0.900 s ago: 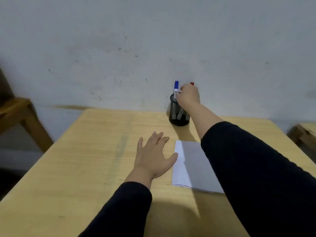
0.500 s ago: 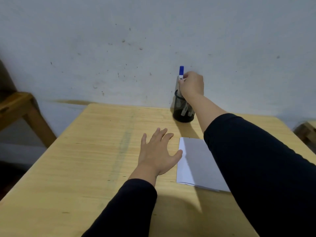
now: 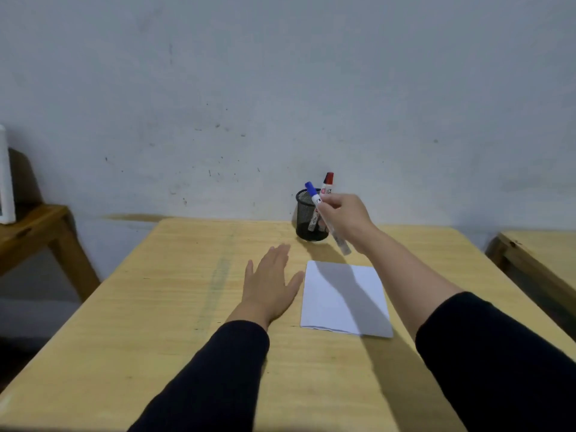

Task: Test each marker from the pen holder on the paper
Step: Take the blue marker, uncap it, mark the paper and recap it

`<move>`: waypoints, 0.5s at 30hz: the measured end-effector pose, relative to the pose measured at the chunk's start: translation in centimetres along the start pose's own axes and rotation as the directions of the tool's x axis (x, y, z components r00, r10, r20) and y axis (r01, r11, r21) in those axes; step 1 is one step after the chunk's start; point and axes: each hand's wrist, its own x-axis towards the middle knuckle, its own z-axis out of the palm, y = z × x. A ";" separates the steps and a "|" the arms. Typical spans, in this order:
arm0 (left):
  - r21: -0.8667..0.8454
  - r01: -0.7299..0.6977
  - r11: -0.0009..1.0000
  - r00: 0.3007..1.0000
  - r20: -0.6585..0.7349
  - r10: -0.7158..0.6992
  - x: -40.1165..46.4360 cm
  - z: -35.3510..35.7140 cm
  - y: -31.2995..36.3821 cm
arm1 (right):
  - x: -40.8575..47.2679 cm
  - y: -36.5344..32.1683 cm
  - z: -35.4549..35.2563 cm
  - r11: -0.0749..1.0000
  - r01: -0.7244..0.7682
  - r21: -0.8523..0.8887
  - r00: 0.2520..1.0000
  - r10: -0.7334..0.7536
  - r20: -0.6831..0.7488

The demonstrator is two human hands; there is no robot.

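The right hand (image 3: 344,218) has its grip closed around a marker with a blue cap (image 3: 324,215). The hand holds it up in the air, just in front of the black mesh pen holder (image 3: 307,218). The marker is tilted: the blue cap points up and to the left, and the other end sticks out below the hand, pointing down toward the paper (image 3: 344,299). A marker with a red cap (image 3: 328,183) stands inside the pen holder, and its top pokes up above the rim. At least one more marker shows through the mesh. The pen holder sits at the far side of the wooden surface (image 3: 156,307), close to the wall. The white paper lies flat on the surface, nearer to the person. The left hand (image 3: 271,285) lies flat and open on the surface, just beside the left edge of the paper, holding nothing. Both arms wear dark sleeves.
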 end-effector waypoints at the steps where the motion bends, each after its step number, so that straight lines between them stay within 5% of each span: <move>1: -0.017 -0.024 1.000 0.996 -0.084 0.023 0.3 -0.6 0.4 | -1.0 0.5 -0.1 0.999 -0.025 0.032 0.999 0.024 0.042; 4: 0.072 -0.192 0.979 0.926 -0.318 0.205 1.6 -3.0 1.9 | -2.9 1.7 -0.5 0.999 -0.039 0.016 0.992 0.037 0.120; 8: 0.164 -0.351 0.922 0.850 -0.357 0.387 3.2 -5.3 3.0 | -3.5 2.1 -1.1 1.000 0.001 -0.021 0.987 0.002 0.163; 12: 0.061 -0.406 0.912 0.847 -0.349 0.401 3.0 -5.9 3.4 | -3.5 2.0 -1.7 0.998 0.044 -0.052 0.987 -0.036 0.156; 15: -0.102 -0.360 0.927 0.871 -0.392 0.295 3.1 -6.2 4.0 | -3.6 2.6 -1.2 0.971 0.140 -0.196 0.986 -0.155 -0.063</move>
